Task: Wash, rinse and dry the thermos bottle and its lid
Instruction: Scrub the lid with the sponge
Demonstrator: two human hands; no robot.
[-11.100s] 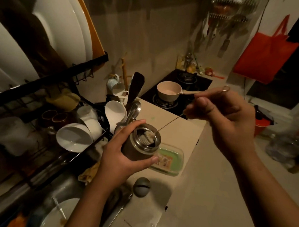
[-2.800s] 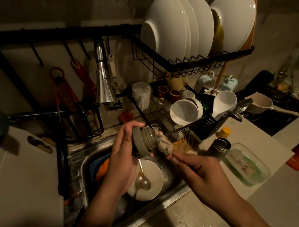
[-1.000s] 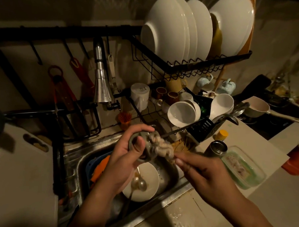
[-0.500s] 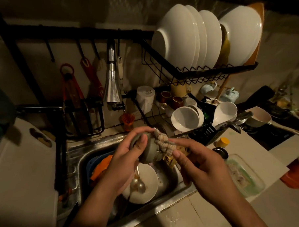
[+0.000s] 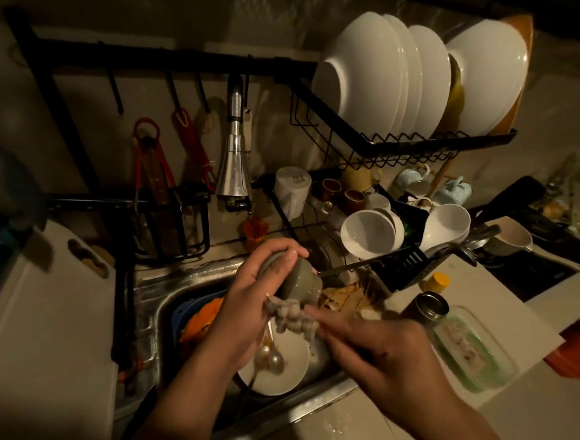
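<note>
Head view: we see the lid (image 5: 296,279), grey-green and rounded, held over the sink (image 5: 172,291) with its open end tipped down toward us. The left hand (image 5: 252,308) grips it, fingers curled over its top and thumb along its side. A pale knotted scrubbing cloth (image 5: 291,318) hangs at the lid's lower rim; the right hand (image 5: 384,352) is blurred, its fingertips meet the cloth, and we cannot tell how tightly it holds.

The bottle (image 5: 430,308) stands upright and open on the counter (image 5: 504,293) right of the sink, steel with a dark mouth, touching a clear rectangular dish (image 5: 474,354) that holds a pale, soapy-looking mass.

In the sink a white plate (image 5: 282,370) carries two spoons (image 5: 269,357); behind it lie a blue basin (image 5: 186,311) and something orange. The lower rack (image 5: 397,265) holds white bowls and cups; the upper rack (image 5: 411,141) holds upright white plates.

Half a second ago the lid lay sideways with the cloth at its right end; now it points downward and the cloth sits below it.
</note>
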